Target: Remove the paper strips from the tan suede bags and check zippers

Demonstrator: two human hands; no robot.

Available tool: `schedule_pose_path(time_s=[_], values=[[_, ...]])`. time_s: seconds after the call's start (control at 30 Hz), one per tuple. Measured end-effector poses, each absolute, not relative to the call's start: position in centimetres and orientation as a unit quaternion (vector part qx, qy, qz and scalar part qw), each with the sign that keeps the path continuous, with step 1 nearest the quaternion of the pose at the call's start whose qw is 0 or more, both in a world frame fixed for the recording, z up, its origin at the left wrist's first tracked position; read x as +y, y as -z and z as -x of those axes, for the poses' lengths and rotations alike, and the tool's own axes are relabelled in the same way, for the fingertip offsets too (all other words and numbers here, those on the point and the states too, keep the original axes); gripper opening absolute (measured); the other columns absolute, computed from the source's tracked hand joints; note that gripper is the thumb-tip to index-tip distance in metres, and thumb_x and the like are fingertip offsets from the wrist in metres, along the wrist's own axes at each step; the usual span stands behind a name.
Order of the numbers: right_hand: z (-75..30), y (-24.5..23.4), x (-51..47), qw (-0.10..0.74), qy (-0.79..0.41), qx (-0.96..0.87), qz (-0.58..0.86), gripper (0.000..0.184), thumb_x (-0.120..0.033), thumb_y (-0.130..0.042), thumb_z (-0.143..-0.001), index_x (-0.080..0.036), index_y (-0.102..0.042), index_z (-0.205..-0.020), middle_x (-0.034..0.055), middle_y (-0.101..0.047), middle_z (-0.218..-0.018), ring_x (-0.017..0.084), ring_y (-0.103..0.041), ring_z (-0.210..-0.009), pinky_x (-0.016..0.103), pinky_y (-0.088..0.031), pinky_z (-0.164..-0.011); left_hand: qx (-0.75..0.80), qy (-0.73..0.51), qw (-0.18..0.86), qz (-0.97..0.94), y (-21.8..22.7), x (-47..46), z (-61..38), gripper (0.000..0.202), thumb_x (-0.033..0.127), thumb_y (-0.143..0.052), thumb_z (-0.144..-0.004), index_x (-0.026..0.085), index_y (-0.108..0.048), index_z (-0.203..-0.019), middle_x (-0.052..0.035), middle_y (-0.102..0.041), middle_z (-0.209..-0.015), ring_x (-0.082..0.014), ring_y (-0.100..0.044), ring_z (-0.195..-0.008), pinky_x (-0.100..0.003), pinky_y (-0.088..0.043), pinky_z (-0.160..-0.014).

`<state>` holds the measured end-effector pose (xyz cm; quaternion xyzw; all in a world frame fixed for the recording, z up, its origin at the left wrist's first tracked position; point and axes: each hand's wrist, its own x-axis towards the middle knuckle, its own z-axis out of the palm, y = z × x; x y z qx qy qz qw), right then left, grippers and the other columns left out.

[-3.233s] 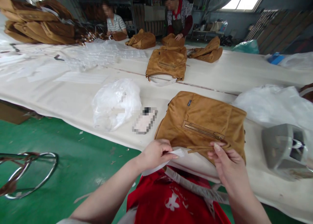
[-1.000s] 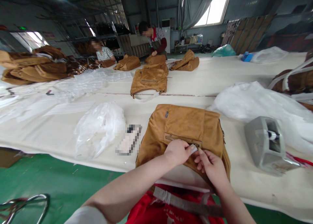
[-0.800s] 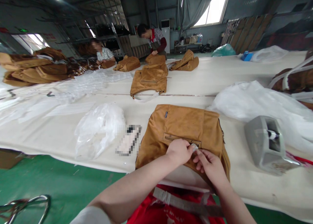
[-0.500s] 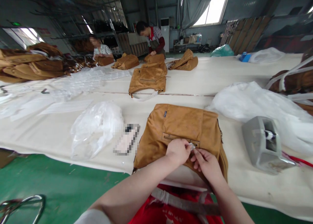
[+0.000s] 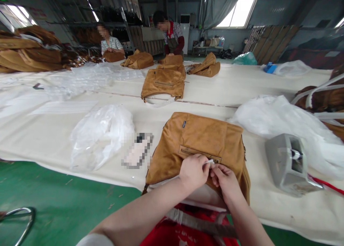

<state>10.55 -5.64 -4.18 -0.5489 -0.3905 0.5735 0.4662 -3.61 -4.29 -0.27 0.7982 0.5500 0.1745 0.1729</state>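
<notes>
A tan suede-like shoulder bag (image 5: 206, 129) lies on the table in front of me, its zipped pocket (image 5: 188, 150) and small dark label (image 5: 184, 124) facing up. My left hand (image 5: 194, 171) is closed above the pocket's lower edge, pinching a small white strip (image 5: 209, 162). Right beside it, my right hand (image 5: 225, 179) is also closed, thumb and fingertips together at the strip's far end near the end of the zip. What exactly the right fingertips grip is hidden. The bag's pale strap (image 5: 199, 222) hangs in front of my red apron.
A grey tape dispenser (image 5: 281, 163) stands to the right, before crumpled white plastic (image 5: 290, 117). On the left are a phone (image 5: 138, 151) and a clear plastic bag (image 5: 102, 135). Another tan bag (image 5: 162, 81) lies farther off. Two people work across the table among more bags.
The view has shifted slightly. Both hands stay together over the zipped pocket; the white strip now shows as a thin length sticking out from my left fingers.
</notes>
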Motion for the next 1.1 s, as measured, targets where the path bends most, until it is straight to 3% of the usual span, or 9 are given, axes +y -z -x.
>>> schedule_pose_path(time_s=[0.2, 0.33, 0.43, 0.53, 0.63, 0.73, 0.83, 0.93, 1.1], values=[[-10.4, 4.6, -5.4, 0.483, -0.577, -0.365, 0.549, 0.04, -0.049, -0.075, -0.066, -0.02, -0.052, -0.052, -0.0049, -0.045, -0.045, 0.007, -0.034, -0.036, 0.023, -0.023, -0.035, 0.425, -0.094, -0.072, -0.898, 2.4, -6.9, 3.6, 0.039, 0.016, -0.038, -0.095, 0.003, -0.047, -0.13, -0.0152, -0.062, -0.102, -0.0218, -0.059, -0.09, -0.031, -0.049, -0.064], [-10.7, 4.7, -5.6, 0.482, -0.589, -0.353, 0.544, 0.041, -0.055, -0.068, -0.072, -0.02, -0.056, -0.057, -0.0013, -0.053, -0.05, 0.01, -0.04, -0.037, 0.024, -0.027, -0.035, 0.419, -0.092, -0.098, -0.898, 3.1, -7.7, 3.4, 0.041, 0.015, -0.035, -0.095, -0.001, -0.045, -0.132, -0.0189, -0.061, -0.106, -0.0222, -0.06, -0.089, -0.031, -0.05, -0.065], [-10.7, 4.6, -5.8, 0.489, -0.589, -0.356, 0.536, 0.041, -0.053, -0.072, -0.071, -0.02, -0.054, -0.055, -0.0039, -0.048, -0.047, 0.008, -0.037, -0.037, 0.024, -0.024, -0.037, 0.437, -0.12, 0.001, -0.891, 2.0, -7.5, 3.5, 0.04, 0.017, -0.034, -0.096, 0.004, -0.045, -0.132, -0.0171, -0.062, -0.107, -0.024, -0.06, -0.092, -0.034, -0.051, -0.071], [-10.7, 4.5, -6.0, 0.504, -0.583, -0.368, 0.52, 0.04, -0.049, -0.076, -0.07, -0.02, -0.054, -0.055, -0.006, -0.045, -0.047, 0.007, -0.031, -0.039, 0.025, -0.021, -0.039, 0.528, -0.156, 0.257, -0.794, 0.5, -6.1, 3.9, 0.035, 0.027, -0.032, -0.099, 0.012, -0.054, -0.121, -0.0144, -0.064, -0.107, -0.0245, -0.06, -0.098, -0.038, -0.049, -0.084], [-10.7, 4.6, -6.1, 0.511, -0.573, -0.389, 0.51, 0.041, -0.051, -0.073, -0.074, -0.02, -0.053, -0.055, -0.0053, -0.044, -0.048, 0.008, -0.031, -0.042, 0.025, -0.023, -0.042, 0.532, -0.139, 0.447, -0.705, 0.0, -4.2, 4.2, 0.049, 0.032, -0.019, -0.101, 0.012, -0.063, -0.101, -0.0105, -0.068, -0.093, -0.0187, -0.065, -0.081, -0.031, -0.05, -0.076], [-10.8, 4.7, -6.3, 0.511, -0.563, -0.401, 0.511, 0.041, -0.052, -0.07, -0.077, -0.02, -0.054, -0.057, -0.0051, -0.044, -0.048, 0.009, -0.032, -0.043, 0.025, -0.023, -0.043, 0.489, -0.133, 0.519, -0.689, 0.6, -3.1, 4.3, 0.053, 0.039, -0.021, -0.1, 0.014, -0.064, -0.081, -0.0032, -0.065, -0.069, -0.0134, -0.059, -0.057, -0.025, -0.045, -0.059], [-10.7, 4.7, -6.4, 0.505, -0.547, -0.41, 0.527, 0.039, -0.055, -0.068, -0.077, -0.02, -0.059, -0.064, -0.0047, -0.046, -0.05, 0.008, -0.032, -0.042, 0.025, -0.024, -0.042, 0.456, -0.178, 0.565, -0.664, 1.6, -3.1, 4.4, 0.038, 0.039, -0.042, -0.093, 0.015, -0.062, -0.071, 0.0002, -0.059, -0.063, -0.0131, -0.053, -0.06, -0.025, -0.04, -0.063], [-10.4, 4.6, -6.4, 0.489, -0.53, -0.429, 0.544, 0.042, -0.058, -0.064, -0.079, -0.019, -0.057, -0.063, -0.0033, -0.051, -0.053, 0.008, -0.033, -0.042, 0.024, -0.024, -0.042, 0.427, -0.214, 0.603, -0.639, 2.4, -3.2, 4.6, 0.025, 0.033, -0.05, -0.088, 0.016, -0.06, -0.074, 0.0016, -0.056, -0.068, -0.0121, -0.049, -0.066, -0.024, -0.036, -0.066], [-10.7, 3.4, -6.6, 0.42, -0.532, -0.47, 0.566, 0.044, -0.059, -0.063, -0.079, -0.018, -0.061, -0.065, -0.0041, -0.05, -0.049, 0.007, -0.036, -0.04, 0.023, -0.027, -0.041, 0.363, -0.204, 0.728, -0.545, 3.2, -2.5, 5.9, 0.035, 0.05, -0.05, -0.084, 0.017, -0.055, -0.078, 0.0089, -0.031, -0.054, -0.008, -0.024, -0.047, -0.022, -0.02, -0.048]])
